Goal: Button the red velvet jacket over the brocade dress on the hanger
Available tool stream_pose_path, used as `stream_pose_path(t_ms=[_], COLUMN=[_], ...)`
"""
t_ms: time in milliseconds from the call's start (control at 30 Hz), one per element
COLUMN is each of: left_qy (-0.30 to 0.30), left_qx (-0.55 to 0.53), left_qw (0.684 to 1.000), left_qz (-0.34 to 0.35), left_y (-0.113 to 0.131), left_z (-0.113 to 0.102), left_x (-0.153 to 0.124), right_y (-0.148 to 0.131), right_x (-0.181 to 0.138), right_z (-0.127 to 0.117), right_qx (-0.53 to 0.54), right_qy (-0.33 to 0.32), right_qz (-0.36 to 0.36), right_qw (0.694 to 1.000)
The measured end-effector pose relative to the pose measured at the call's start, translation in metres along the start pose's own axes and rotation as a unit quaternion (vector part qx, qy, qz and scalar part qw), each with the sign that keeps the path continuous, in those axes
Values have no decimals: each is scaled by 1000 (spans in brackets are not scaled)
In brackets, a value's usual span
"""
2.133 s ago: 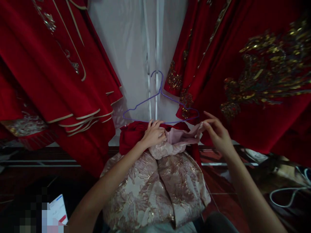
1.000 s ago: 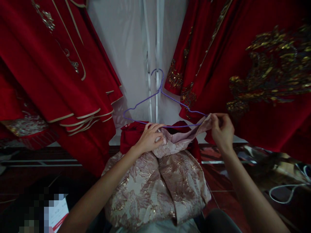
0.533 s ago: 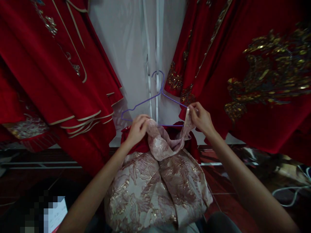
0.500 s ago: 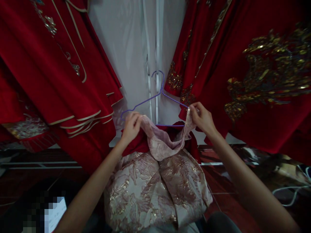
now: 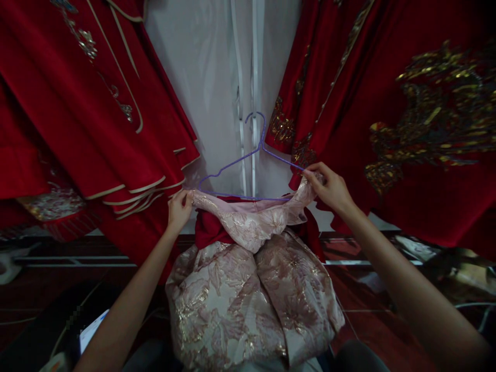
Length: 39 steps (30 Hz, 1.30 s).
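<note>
A pink brocade garment (image 5: 256, 294) with gold flower patterns lies bunched in front of me, over a red cloth (image 5: 211, 227). Its top edge is stretched wide below a purple wire hanger (image 5: 248, 160) that stands against a pale garment bag. My left hand (image 5: 179, 209) pinches the left end of that pink edge, fingers closed. Fingers closed too, my right hand (image 5: 329, 187) grips the right end of the edge, at the hanger's right shoulder.
Red robes with gold embroidery hang on the left (image 5: 77, 113) and on the right (image 5: 406, 119). A pale zipped garment bag (image 5: 228, 77) hangs between them. A white cable (image 5: 480, 315) lies on the dark floor at right; a lit phone screen (image 5: 91, 330) shows at lower left.
My left hand has slid out to the left along the pink edge, pulling it wide and flat. My right hand earlier caught the right end and raised it to the hanger's shoulder.
</note>
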<state>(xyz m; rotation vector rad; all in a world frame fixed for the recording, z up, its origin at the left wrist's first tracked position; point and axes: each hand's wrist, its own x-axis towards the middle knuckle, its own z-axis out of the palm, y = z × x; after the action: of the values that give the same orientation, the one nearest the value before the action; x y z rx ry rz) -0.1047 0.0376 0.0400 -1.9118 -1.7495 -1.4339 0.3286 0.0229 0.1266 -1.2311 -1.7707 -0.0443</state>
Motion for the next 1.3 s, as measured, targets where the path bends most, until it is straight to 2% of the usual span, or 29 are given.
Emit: stream_pose_path(t_ms=[267, 400, 500, 600, 700, 800, 867, 933, 1000, 1100, 1200, 1300], left_qy=[10, 19, -26, -137, -237, -284, -343, -363, -364, -334, -274, -178], left_qx=[-35, -69, -93, -147, -226, -246, -191, -143, -140, -163, -126, -88], left_qw=[999, 996, 989, 968, 940, 926, 916, 913, 913, 927, 953, 968], left_qz=[5, 62, 114, 151, 97, 41, 85, 122, 120, 53, -36, -154], left_y=[2, 25, 58, 74, 53, 14, -6, -16, -18, -14, -13, -9], left_z=[-1, 4, 6, 3, -2, 0, 8, 19, 29, 38, 37, 30], left_x=[11, 36, 57, 75, 81, 69, 54, 39, 31, 36, 55, 73], right_y=[1, 3, 5, 7, 10, 11, 12, 12, 11, 12, 13, 13], right_x=[2, 3, 4, 6, 7, 8, 8, 9, 9, 10, 12, 12], right_z=[-3, -5, -6, -6, -3, 1, 2, 2, 1, 0, 0, -1], right_qx=[-1, 6, 12, 18, 25, 37, 42, 43, 43, 42, 43, 41], right_qy=[-5, -14, -14, -11, -16, -13, -12, -12, -13, -23, -31, -32], right_qz=[20, 29, 27, 25, 25, 26, 25, 24, 23, 27, 35, 35], right_qw=[1000, 999, 999, 999, 999, 999, 999, 999, 999, 998, 998, 998])
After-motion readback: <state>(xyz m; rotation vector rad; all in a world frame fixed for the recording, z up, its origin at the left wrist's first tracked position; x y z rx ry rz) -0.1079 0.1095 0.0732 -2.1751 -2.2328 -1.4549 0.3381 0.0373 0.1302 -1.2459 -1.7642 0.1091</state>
